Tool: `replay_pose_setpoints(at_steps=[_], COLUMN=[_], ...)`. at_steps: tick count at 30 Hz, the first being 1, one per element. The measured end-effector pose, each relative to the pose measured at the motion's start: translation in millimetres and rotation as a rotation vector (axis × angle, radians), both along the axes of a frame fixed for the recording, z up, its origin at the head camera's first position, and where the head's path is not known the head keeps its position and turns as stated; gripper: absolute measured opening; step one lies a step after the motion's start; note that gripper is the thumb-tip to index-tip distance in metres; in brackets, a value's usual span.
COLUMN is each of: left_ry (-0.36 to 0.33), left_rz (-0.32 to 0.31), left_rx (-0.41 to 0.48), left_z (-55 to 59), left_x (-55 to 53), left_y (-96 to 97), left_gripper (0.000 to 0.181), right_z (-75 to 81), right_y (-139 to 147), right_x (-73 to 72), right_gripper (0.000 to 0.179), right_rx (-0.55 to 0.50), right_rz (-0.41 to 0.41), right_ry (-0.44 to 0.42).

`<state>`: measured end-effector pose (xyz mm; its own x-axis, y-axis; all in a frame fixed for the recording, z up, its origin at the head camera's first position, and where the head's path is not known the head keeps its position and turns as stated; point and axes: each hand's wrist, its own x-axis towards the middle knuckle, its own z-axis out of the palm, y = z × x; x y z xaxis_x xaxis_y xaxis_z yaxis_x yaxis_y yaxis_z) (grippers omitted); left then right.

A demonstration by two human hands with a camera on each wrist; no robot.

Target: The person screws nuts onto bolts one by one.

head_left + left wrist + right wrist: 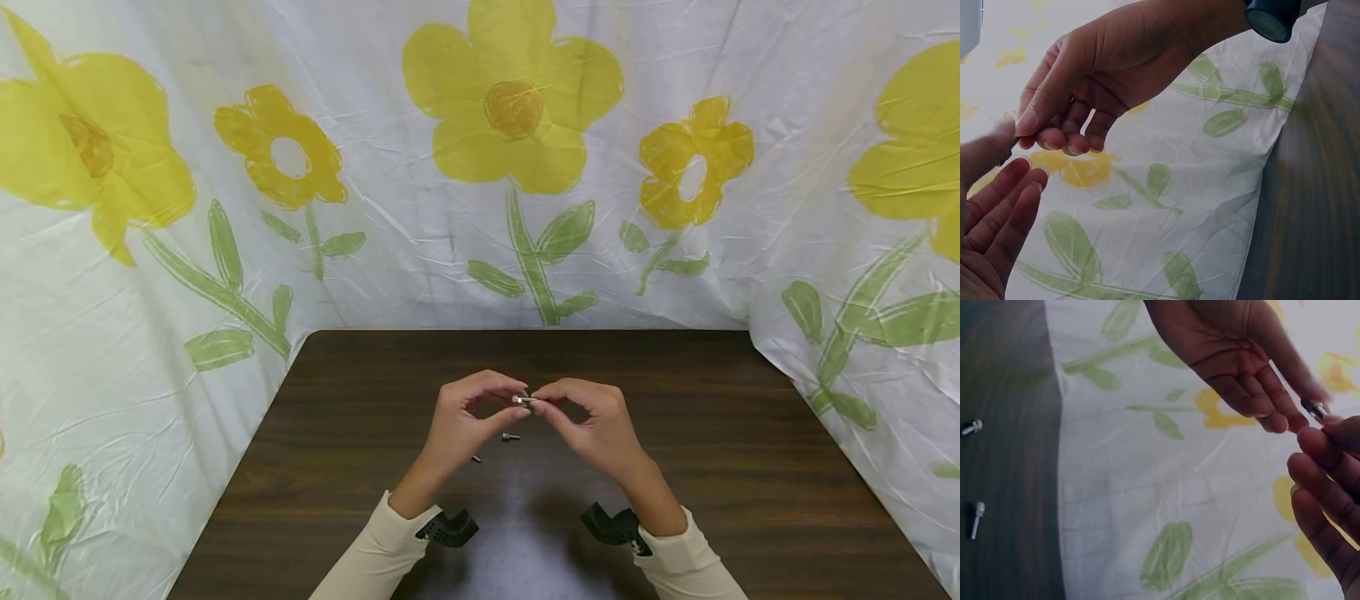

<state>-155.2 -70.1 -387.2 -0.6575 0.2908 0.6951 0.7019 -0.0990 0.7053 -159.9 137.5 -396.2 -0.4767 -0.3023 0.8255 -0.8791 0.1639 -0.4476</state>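
Note:
A small silver bolt is held level between the two hands above the middle of the table, with its thicker, dark-ended head toward the left hand. My left hand has its thumb and forefinger around that head. From the other side, the right hand pinches the thin shank between thumb and forefinger, hiding part of it. In the left wrist view, the remaining fingers of the right hand are loosely curled. Below the hands lie two similar bolts, one farther back and another near the left wrist.
The dark wood-grain table ends at a white cloth printed with yellow flowers, which hangs behind it and along both sides. A black camera mount is strapped at the left wrist and another at the right wrist.

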Motion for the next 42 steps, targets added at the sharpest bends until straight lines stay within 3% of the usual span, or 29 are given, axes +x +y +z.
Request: replay_pose_setpoints(at_steps=[11,17,25,30,35,42], left_ry=[0.014,0.013,0.029,0.007,-0.017,-0.071], left_rz=[0.010,0.045,0.087,0.071,0.057,0.023], left_rx=[0.011,-0.001,-0.021,-0.038,-0.080,-0.151], left_z=[-0.8,0.2,0.0,-4.0,-24.0,-62.8], left_x=[-0.6,-1.4,-2.4,-5.9,-14.6,-30.0], left_y=[1.9,2.4,1.1,3.8,9.0,13.0], left_gripper=[0.017,0.017,0.014,0.013,0.012,0.010], right_z=[-0.1,-0.9,-5.4,-10.3,-21.6,-38.4], right_y=[-1.0,0.7,5.4,11.5,20.1,30.8], right_x=[-1.2,-2.8,-3.1,-4.8,-4.7,-6.3], right_gripper=[0.027,0.025,0.008,0.012,0.017,0.010], right_rx=[-0.011,-0.010,0.009,0.046,0.105,0.229], right_rz=[0.016,0.007,-0.021,-0.056,-0.093,-0.140], right_ry=[0.022,0.028,0.004,-0.040,-0.102,-0.081])
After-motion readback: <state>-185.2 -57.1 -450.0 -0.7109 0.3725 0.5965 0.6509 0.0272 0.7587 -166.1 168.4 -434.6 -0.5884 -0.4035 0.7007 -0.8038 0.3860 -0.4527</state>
